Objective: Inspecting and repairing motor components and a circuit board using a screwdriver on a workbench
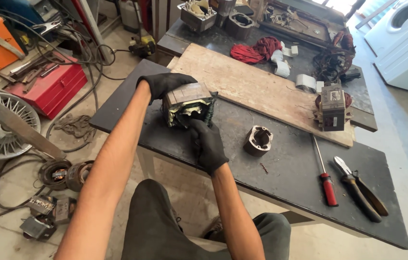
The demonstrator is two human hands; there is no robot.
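The motor stator (188,103), a blocky laminated steel core with frayed insulation showing on its near face, sits between both gloved hands just above the dark bench (285,163), over its near left part. The left hand (165,84) wraps over the far top corner of the block, fingers curled down around it, gripping firmly. The right hand (207,144) comes up from below, fingers clamped on the lower near edge, so the core is held from two sides and tilted a little toward the camera. Both hands wear black gloves; the forearms are bare.

Just right of the right hand, a small round metal housing (258,140) stands on the bench, its opening facing up. Further right lie a red-handled screwdriver (324,174) and, beside it, a pair of dark-handled pliers (360,188), the two nearly parallel. A pale wooden board (252,86) stretches across the bench behind the hands, and on its right end rests another stator with copper windings (332,107). A red cloth (256,50) lies beyond the board. Down on the floor to the left sits a red toolbox (50,86).
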